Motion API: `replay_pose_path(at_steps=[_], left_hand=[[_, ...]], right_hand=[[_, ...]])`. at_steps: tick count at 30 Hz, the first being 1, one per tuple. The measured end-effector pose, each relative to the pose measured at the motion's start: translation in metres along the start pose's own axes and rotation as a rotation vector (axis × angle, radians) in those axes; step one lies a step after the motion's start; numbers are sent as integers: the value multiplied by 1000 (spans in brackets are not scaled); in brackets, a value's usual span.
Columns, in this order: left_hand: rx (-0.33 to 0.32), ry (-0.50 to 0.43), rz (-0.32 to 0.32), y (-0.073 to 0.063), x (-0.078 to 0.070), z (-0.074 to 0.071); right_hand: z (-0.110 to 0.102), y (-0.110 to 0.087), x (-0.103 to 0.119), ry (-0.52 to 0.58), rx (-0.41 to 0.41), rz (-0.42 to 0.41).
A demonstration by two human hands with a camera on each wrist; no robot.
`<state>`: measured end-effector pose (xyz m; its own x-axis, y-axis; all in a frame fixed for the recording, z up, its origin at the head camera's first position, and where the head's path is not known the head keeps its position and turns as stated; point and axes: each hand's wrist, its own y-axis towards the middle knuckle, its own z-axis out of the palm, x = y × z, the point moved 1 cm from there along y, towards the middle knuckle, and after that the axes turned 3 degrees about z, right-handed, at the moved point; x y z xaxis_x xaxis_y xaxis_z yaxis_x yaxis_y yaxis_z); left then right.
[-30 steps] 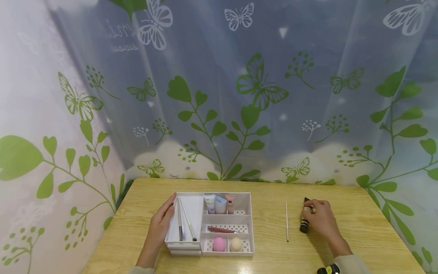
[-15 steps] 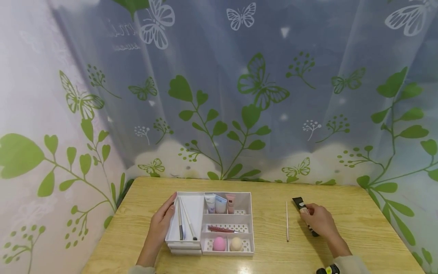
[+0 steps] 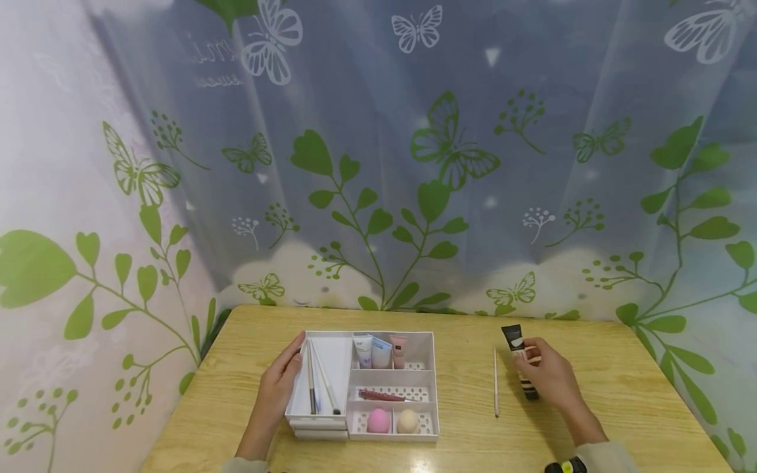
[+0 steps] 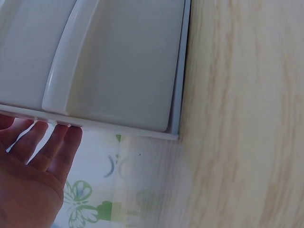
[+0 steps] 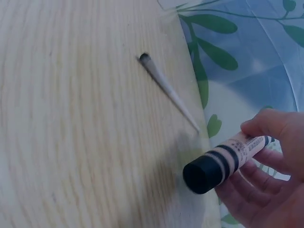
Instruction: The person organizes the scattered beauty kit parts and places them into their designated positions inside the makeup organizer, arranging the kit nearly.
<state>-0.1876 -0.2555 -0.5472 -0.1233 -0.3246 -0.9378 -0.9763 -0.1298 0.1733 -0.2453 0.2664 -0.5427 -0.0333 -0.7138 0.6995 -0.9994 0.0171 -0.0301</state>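
My right hand (image 3: 554, 376) pinches a black and beige squeeze tube (image 3: 513, 336) between thumb and fingers, its flat end up and its black cap down. In the right wrist view the tube (image 5: 229, 157) shows dark stripes near its cap, held above the table. A slim makeup brush (image 3: 496, 384) lies on the table left of the tube. My left hand (image 3: 276, 380) rests along the left side of a white organizer box (image 3: 393, 374). The left wrist view shows its extended fingers (image 4: 52, 154) touching the box's side.
The organizer holds brushes (image 3: 311, 384) in a left tray, small tubes (image 3: 381, 355) at the back, a red stick-shaped item (image 3: 383, 396), and a pink sponge (image 3: 379, 421) beside a beige sponge (image 3: 408, 422). A printed curtain (image 3: 367, 197) stands behind the wooden table (image 3: 467, 453).
The right hand has picked up the tube from the table, turned its flat end leftward, and brought it more upright. The left hand has stayed at the organizer.
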Motion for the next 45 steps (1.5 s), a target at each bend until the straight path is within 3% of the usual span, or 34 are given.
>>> replay_pose_path(at_steps=[13, 23, 29, 36, 45], left_hand=[[-6, 17, 4, 0, -2, 0], [-3, 11, 4, -1, -1, 0], [-13, 6, 30, -3, -4, 1], [-34, 10, 39, -4, -5, 2], [-3, -29, 54, -2, -4, 1]], right_hand=[[3, -1, 41, 52, -71, -88], [7, 0, 75, 154, -84, -139], [10, 0, 92, 190, -104, -178], [17, -1, 110, 247, -98, -220], [25, -2, 128, 319, -82, -268]])
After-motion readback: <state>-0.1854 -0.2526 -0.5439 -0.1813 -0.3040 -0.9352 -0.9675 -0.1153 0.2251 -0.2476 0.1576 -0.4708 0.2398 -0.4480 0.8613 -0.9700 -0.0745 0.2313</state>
